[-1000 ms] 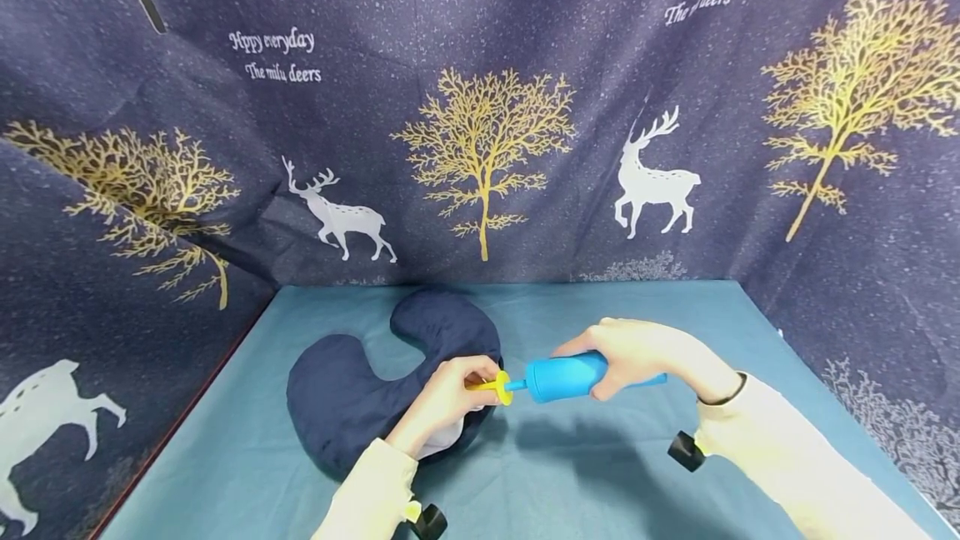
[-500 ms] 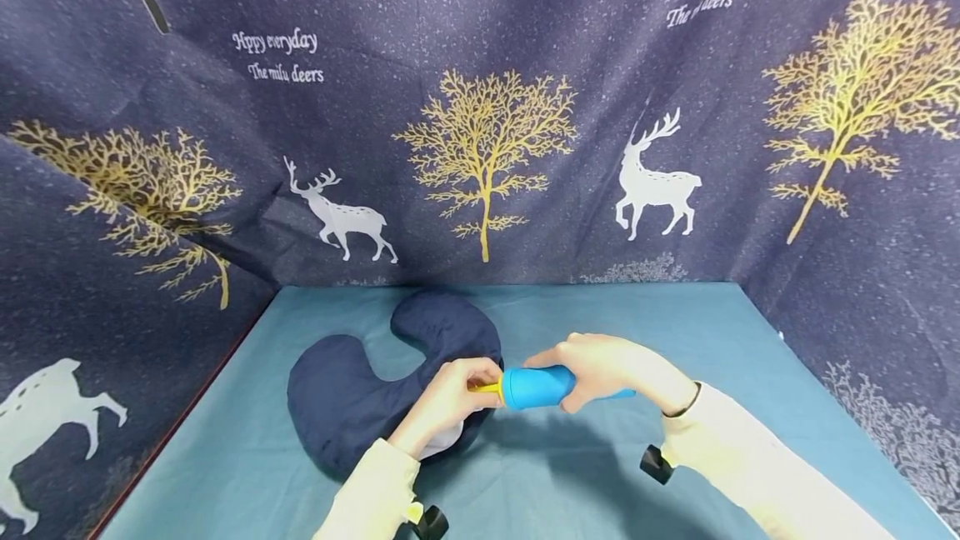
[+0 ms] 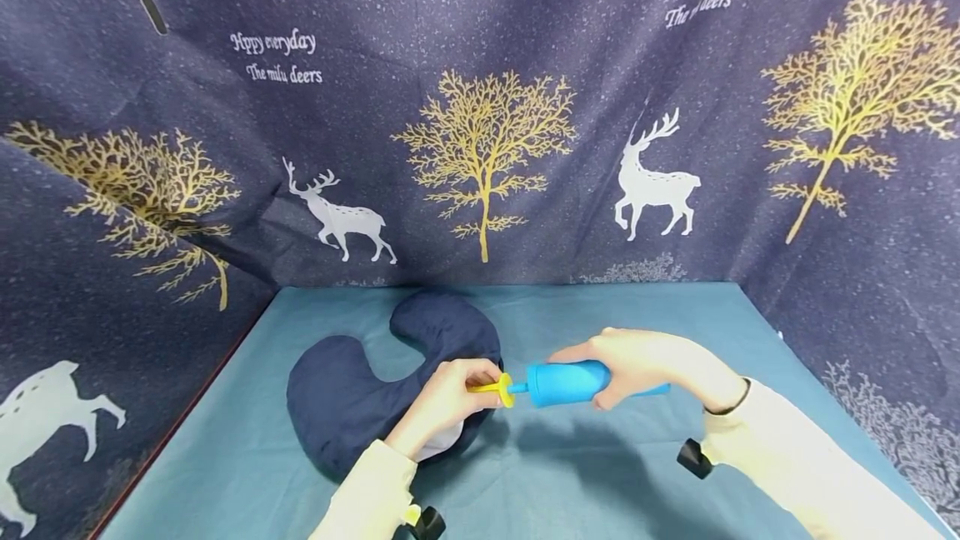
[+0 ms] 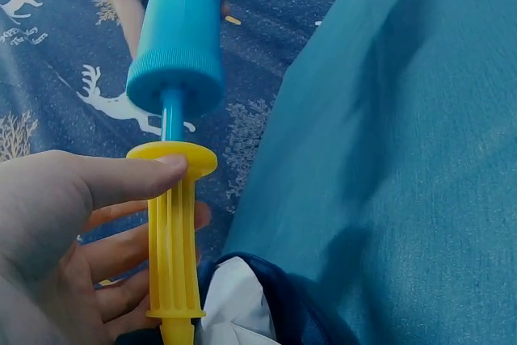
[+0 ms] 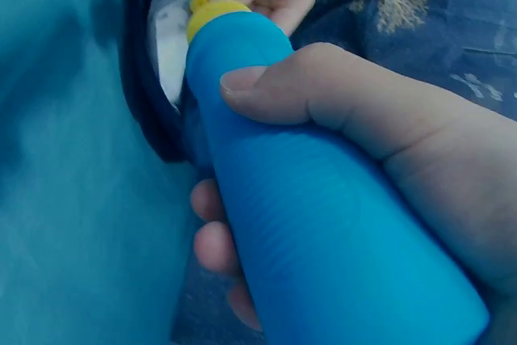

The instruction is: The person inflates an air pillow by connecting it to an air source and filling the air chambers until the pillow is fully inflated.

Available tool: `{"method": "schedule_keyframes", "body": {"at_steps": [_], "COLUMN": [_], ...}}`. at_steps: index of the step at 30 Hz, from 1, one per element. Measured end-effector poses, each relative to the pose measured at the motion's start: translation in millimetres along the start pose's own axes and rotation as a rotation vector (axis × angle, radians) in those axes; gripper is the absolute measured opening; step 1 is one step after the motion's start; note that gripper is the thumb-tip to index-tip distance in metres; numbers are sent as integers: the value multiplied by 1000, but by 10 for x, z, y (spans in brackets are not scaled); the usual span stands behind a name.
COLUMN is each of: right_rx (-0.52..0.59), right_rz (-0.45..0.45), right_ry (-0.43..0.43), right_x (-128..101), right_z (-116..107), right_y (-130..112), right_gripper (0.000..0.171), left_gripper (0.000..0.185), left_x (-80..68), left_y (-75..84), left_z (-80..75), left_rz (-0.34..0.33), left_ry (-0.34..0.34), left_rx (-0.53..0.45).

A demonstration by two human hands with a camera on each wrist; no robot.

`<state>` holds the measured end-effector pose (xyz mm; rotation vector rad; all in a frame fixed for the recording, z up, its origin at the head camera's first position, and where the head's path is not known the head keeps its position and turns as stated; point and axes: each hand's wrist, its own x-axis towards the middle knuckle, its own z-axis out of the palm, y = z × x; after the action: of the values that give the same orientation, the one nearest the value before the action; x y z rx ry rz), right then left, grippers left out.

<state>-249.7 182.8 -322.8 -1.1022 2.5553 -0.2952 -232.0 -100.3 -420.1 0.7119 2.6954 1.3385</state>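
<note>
Left wrist alone shows white valve patch [image 4: 230, 296].

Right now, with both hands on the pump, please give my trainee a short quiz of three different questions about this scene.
1. True or false: the right hand grips the blue pump barrel.
2. Which part does the left hand hold? A) the blue barrel B) the yellow handle C) the teal tablecloth
3. Fill in: the dark blue neck pillow lies on the ____ tablecloth, under the left hand.

Key: 1 true; 2 B; 3 teal. A thin blue rod shows between handle and barrel, so the pump is not fully pushed in.
</note>
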Motion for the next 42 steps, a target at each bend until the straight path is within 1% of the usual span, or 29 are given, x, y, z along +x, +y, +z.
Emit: {"method": "schedule_keyframes", "body": {"at_steps": [4,8,13,20,24,27,31,38,42], "right_rx": [32,31,-4,-100,-87,-61,-44,-31,-59], "right_rz": [-11,-3,23,40,42,36,31,16,19], "right_ry": [8,11,36,121,123,112,108,112,122], "right_x": [-178,-361,-582,-830,-917,-924,-857,-635,-502], "right_z": [-80,-156,-227,-317,-367,-377,-371,-316,-262], "right_y": [41,49,69,156,186,183,146,51,4], "right_gripper": [73,74,75,78,79,78,76,70,66], "left_gripper": [12,12,13,16,15,15,16,14,15], "left_x": [-6,-9,-9,-15,0,7,-3,-12,-12], "left_y": [8,17,23,3,-8,-10,-20,-51,-48], "left_z": [-7,-11,-29,-55,-52,-48,-52,-47,-54], "left_rz": [-5,0,4,20,24,24,21,19,15], "left_ry": [-7,-7,-3,2,2,-2,-12,-21,-20], "left_rx": [-19,-13,-6,0,9,19,-9,-40,-49]}}
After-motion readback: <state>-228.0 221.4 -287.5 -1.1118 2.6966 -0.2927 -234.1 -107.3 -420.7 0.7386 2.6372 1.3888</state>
